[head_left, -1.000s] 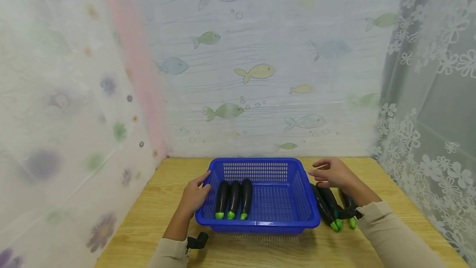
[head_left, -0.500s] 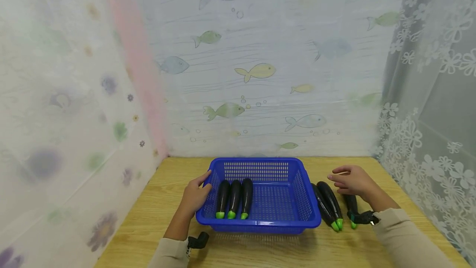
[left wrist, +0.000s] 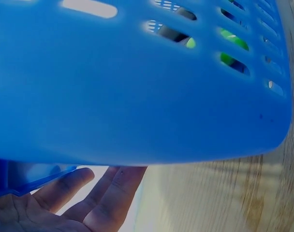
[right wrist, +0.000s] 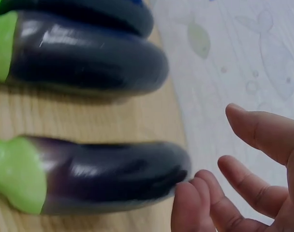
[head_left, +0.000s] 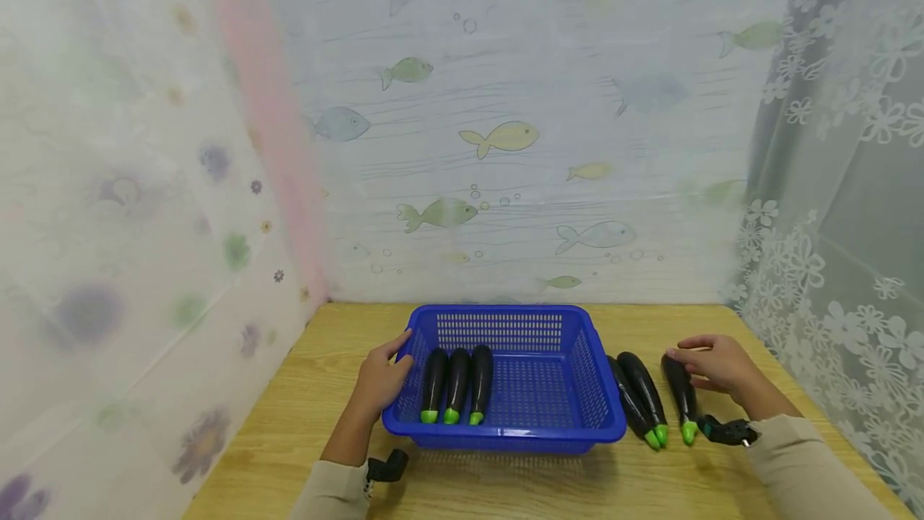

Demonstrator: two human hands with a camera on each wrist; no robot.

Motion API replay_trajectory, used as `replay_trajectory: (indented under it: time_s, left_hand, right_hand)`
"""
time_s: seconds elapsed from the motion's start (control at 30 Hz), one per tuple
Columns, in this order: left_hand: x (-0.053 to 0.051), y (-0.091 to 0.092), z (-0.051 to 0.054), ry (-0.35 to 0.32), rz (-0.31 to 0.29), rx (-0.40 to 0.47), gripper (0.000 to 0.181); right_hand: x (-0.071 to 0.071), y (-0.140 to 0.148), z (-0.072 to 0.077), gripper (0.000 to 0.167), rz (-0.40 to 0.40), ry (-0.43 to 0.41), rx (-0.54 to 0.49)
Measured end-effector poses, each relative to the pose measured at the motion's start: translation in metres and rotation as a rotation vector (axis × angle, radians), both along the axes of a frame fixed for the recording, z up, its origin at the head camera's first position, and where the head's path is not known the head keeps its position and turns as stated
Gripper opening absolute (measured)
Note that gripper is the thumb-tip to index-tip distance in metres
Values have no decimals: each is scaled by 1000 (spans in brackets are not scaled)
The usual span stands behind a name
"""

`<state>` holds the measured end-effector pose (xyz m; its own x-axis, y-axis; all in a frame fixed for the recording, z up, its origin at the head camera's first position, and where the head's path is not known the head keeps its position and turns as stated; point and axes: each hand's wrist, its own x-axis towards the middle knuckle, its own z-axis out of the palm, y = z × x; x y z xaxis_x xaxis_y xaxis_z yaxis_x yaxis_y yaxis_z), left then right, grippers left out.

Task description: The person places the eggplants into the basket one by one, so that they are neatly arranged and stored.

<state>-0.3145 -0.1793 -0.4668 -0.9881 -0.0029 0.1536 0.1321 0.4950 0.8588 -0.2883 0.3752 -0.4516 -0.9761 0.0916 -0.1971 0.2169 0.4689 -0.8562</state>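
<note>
Hovering (fingers parted), right hand flanks an eggplant.

On my R wrist feed, R hand runs off the edge; I can't tell if its fingertips touch the nearest eggplant, stem tip cut off. L wrist: basket wall hides some L hand fingertips; eggplants above 'em just slivers thru slots.

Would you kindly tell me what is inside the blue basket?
Three dark eggplants with green ends lie side by side in the left part of the blue basket. The floor directly beneath them is hidden.
</note>
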Motion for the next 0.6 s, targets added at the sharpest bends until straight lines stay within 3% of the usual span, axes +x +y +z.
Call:
replay_trajectory:
  time_s: [0.3,0.6]
  left_hand:
    - [-1,0,-2,0,3,-2,56]
    - [-2,0,-2,8,6,-22,56]
  right_hand:
    - [-1,8,-16,85,-37,-19,29]
    - [-4,9,-25,85,-11,-12,100]
